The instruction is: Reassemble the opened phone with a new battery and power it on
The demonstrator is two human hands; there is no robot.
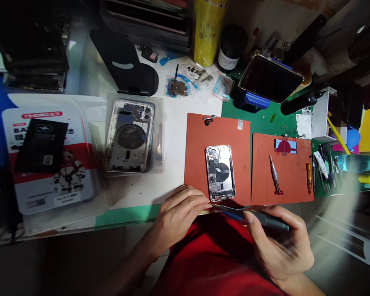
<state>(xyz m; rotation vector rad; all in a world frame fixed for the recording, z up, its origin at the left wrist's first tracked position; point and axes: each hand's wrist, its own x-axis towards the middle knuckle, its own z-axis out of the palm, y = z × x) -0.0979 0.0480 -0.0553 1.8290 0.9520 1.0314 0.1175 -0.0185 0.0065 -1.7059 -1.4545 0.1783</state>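
Observation:
In my right hand (283, 242) is a pair of dark tweezers (265, 219), held between thumb and fingers with the tips pointing left. My left hand (185, 209) is closed in a pinch at the tweezer tips; what it holds there is too small to make out. Just beyond both hands, an opened phone (220, 172) lies on a brown-red mat (197, 139), its inner parts and a round dark coil showing. Something blue shows beneath the tweezers, partly hidden.
A screwdriver (275, 174) lies on a second mat (291, 181) to the right. Leftward are a phone back housing (129, 135) in a clear tray and a black battery (41, 146) on its packaging. A propped phone (269, 78) and yellow can (208, 35) stand behind.

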